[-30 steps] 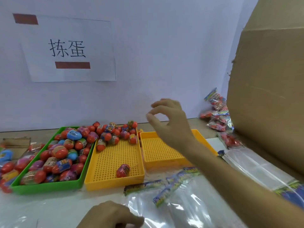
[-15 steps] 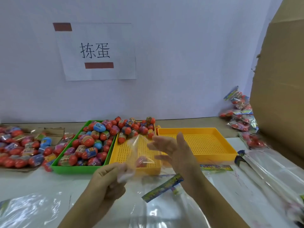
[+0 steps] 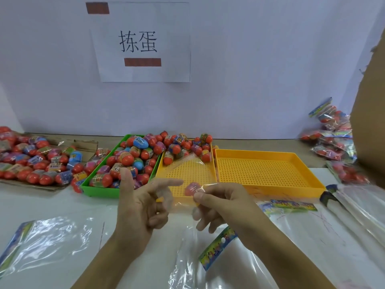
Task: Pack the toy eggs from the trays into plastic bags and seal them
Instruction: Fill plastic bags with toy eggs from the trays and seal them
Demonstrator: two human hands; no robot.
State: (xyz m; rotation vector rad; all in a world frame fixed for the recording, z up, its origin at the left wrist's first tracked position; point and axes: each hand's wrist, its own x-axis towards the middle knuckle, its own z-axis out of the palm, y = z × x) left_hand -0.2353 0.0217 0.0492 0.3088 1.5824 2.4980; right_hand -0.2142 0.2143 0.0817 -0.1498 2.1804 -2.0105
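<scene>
Both hands have come together over the near edge of the middle yellow tray (image 3: 210, 163), where a second ago the right hand (image 3: 227, 207) was reaching out alone above the trays. They now hold a clear plastic bag (image 3: 187, 180) stretched between them. The right hand's grip is clamped on the bag's edge, thumb against forefinger. The left hand (image 3: 141, 205) has its fingers curled loosely at the bag's left edge; the film is nearly invisible there, so its hold is probable rather than certain.

The toy eggs (image 3: 133, 159) lie heaped in the green tray (image 3: 98, 189) at left, and more sit at the far end of the middle yellow tray. One egg (image 3: 191, 188) shows through the film near that tray's near edge; it appears to lie in the tray, not in the bag. The right yellow tray (image 3: 268, 155) holds none.

Assessment: a bag is being opened, so filling has not yet begun. Sealed bags (image 3: 333, 138) are piled at far right. Spare flat bags (image 3: 45, 240) lie on the tabletop (image 3: 52, 203).
</scene>
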